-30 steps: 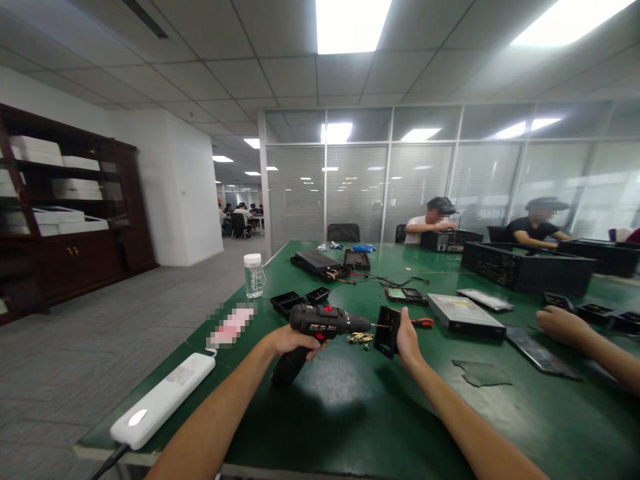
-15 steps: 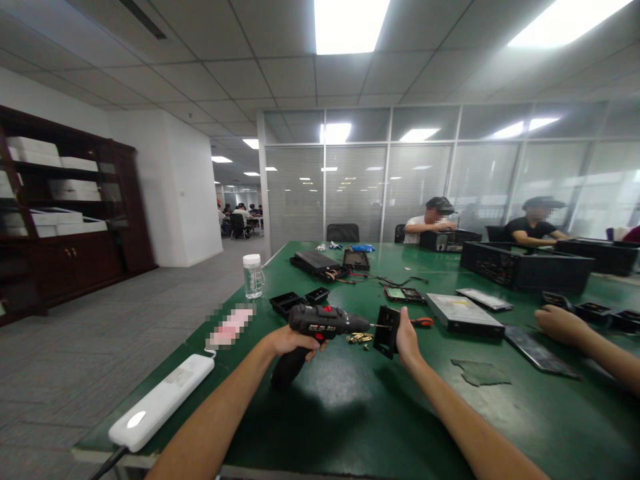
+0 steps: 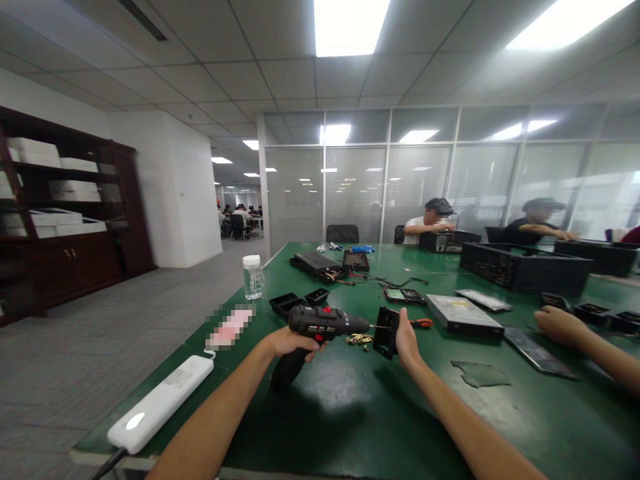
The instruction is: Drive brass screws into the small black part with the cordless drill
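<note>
My left hand is wrapped round the grip of a black cordless drill with red accents, its bit pointing right. In my right hand a small black plastic frame is held upright, and the bit tip reaches its face; whether it sits in a screw there I cannot tell. Below the bit lies a small pile of brass-coloured metal pieces on the green table. Just past my right hand shows the orange-and-black handle of a tool. Black plastic trays rest behind the drill.
A white power strip and a clear bottle line the left edge. An optical drive and a dark flat panel lie rightward. Another person's hand rests at the right. Computer cases stand farther back, by two seated people.
My hands, the drill and the black frame hold nearly the same place. At the far right, the seated person in black has shifted their arms over the case.
</note>
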Available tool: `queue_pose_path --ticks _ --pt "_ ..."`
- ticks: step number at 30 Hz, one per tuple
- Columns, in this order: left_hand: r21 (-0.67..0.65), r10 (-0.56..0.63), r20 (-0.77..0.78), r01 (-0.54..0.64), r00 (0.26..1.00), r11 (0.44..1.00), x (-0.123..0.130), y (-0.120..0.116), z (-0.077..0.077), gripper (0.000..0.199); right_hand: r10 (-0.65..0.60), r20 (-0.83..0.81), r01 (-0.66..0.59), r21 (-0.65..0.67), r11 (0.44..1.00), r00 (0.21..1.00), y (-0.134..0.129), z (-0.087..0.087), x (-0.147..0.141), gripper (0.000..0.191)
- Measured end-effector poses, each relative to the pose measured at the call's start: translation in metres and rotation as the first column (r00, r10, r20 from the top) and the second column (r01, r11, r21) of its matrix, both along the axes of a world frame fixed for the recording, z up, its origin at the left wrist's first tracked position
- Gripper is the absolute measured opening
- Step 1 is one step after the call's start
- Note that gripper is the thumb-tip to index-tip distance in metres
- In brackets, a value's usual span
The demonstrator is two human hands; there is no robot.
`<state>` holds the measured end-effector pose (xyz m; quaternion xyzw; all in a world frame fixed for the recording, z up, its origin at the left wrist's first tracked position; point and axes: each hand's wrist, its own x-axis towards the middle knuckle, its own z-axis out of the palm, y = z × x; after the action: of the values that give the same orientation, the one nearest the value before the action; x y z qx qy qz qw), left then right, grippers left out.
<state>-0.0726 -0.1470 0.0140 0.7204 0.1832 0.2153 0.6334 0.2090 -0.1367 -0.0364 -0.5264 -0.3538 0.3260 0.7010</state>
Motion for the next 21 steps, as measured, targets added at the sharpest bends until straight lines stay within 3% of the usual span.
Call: queue_pose_path --ticks 21 --pt "0.012 -0.027 0.004 0.027 1.0 1.0 -0.0004 -0.001 0.0018 0.027 0.005 -0.008 -0.005 0.013 1.0 1.0 0.0023 -0.003 0.0017 0.057"
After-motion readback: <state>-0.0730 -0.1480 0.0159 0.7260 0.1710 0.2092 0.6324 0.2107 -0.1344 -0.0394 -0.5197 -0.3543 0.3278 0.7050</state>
